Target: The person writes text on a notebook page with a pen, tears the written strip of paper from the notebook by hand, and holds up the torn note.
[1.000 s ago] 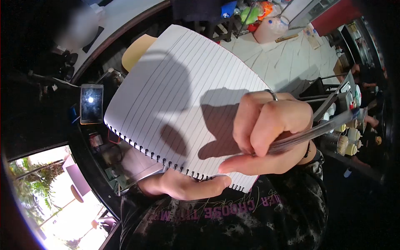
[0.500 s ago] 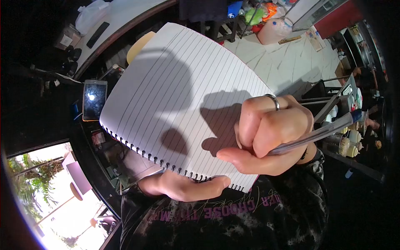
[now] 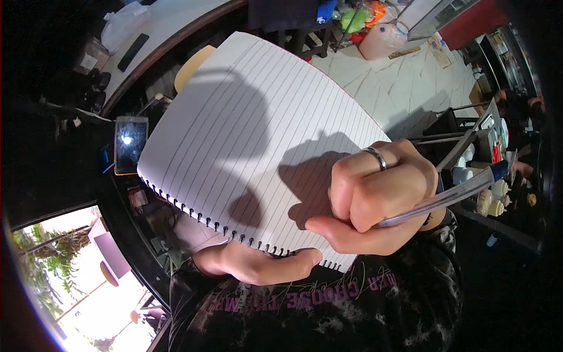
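A lined spiral notebook [image 3: 199, 126] lies open before me at a slant, its black wire binding along the lower left edge. No writing shows on the visible page. My left hand [image 3: 258, 264] grips the bound edge from below, thumb on top of the page and the other fingers hidden underneath. Closed around a clear ballpoint pen [image 3: 451, 196] with a dark blue end, my right hand [image 3: 384, 193] is over the page's lower right part. A ring sits on one of its fingers. The pen's tip is hidden behind the hand, whose shadow falls on the paper.
A tablet [image 3: 131, 145] lies left of the notebook. On the counter at upper left are a black phone [image 3: 133, 53] and a white plastic bag [image 3: 124, 26]. Squeeze bottles [image 3: 497, 202] stand at right, near another person's hand [image 3: 522, 169]. A large plastic jug [image 3: 384, 41] rests on the floor.
My right hand has shifted slightly down and left over the page, with the pen still in it. My left hand keeps its hold on the notebook.
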Demonstrator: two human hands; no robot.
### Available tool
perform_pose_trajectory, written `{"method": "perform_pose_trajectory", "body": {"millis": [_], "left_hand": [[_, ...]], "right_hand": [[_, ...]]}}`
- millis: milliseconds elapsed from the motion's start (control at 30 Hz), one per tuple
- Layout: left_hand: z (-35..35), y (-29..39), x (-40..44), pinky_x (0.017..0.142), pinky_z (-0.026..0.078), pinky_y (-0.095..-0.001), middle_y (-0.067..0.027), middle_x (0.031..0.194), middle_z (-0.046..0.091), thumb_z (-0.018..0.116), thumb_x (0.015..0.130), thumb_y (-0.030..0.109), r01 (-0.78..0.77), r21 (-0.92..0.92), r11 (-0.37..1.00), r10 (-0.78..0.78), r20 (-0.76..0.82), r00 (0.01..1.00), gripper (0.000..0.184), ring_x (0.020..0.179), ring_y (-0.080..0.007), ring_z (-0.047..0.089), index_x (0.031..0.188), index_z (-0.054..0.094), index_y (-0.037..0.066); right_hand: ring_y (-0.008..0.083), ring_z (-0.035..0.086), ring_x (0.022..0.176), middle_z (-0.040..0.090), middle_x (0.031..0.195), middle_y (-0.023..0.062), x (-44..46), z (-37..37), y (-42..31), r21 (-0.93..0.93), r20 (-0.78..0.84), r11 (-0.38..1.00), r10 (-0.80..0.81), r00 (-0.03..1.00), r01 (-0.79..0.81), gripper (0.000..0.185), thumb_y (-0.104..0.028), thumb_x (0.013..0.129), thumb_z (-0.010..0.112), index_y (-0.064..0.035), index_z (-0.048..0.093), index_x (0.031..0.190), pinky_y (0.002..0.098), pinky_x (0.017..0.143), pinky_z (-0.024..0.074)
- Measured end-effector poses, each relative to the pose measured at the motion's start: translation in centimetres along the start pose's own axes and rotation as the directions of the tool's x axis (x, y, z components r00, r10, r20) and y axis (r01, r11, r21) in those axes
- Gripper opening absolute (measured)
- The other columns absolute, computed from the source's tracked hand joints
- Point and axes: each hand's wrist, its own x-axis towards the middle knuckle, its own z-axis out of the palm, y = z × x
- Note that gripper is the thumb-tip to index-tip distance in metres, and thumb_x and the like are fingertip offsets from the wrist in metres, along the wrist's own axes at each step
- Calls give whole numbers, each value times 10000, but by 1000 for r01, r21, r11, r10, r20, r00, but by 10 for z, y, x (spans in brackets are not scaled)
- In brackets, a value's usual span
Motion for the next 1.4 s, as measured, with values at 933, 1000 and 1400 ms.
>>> {"method": "perform_pose_trajectory", "body": {"millis": [933,1000,1400], "left_hand": [[-14,7,15,718,453,-260,-31,981,554,699,636,167,-107,381,918,109,16,994,453,921,-123,498,1040,523,65],[-2,-8,3,721,452,-263,-32,986,552,699,633,167,-31,301,953,3,91,996,461,924,-127,497,1045,520,65],[-23,17,30,737,445,-281,-41,1014,539,698,615,171,-146,407,902,122,86,989,508,944,-149,491,1071,503,63]], "right_hand": [[72,456,393,482,495,15,-11,-14,8,133,-52,990,61,997,-54,388,75,578,733,-109,394,532,202,311,278],[73,443,391,476,488,12,-11,-13,8,148,-68,988,54,996,-44,382,90,576,718,-106,393,530,203,314,270],[68,396,384,448,475,7,-12,-5,8,175,-190,985,23,982,11,376,136,567,667,-95,375,513,213,315,227]]}}
